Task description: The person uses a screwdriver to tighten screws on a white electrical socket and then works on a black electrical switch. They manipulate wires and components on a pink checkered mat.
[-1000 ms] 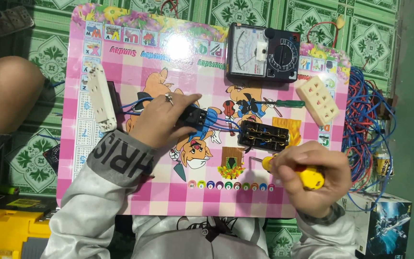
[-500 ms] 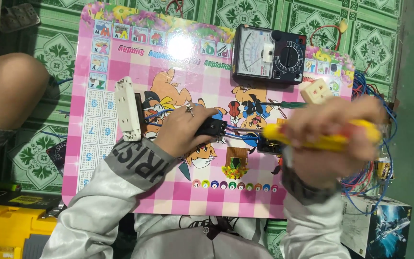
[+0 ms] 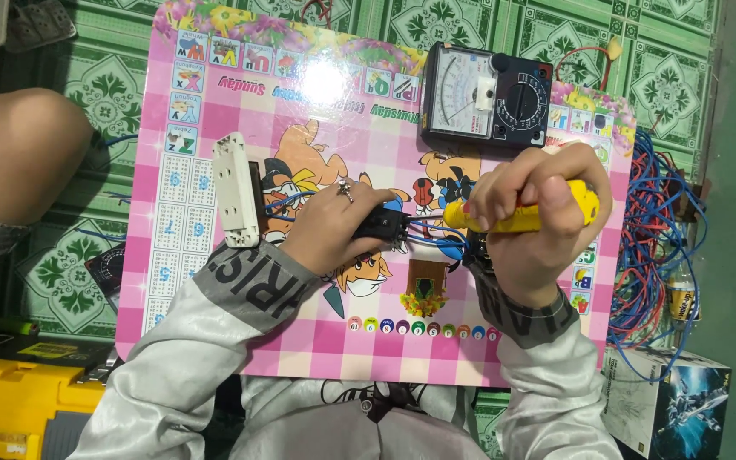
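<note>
head view: right hand (image 3: 538,217) clenched round smooth yellow plastic screwdriver (image 3: 521,217), left hand (image 3: 334,226) gripping boxy black component (image 3: 383,226) on glossy pink board (image 3: 300,341)

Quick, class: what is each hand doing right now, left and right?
Left hand: closed on a small black part with blue wires.
Right hand: closed around a yellow screwdriver.

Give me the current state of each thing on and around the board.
Left hand: pressing a small black component onto the pink board.
Right hand: fist closed around a yellow screwdriver, lying level.
Analog multimeter: flat on the board, untouched.
White switch strip: flat beside the left hand.
Wire bundle: loose off the board's edge.
</note>
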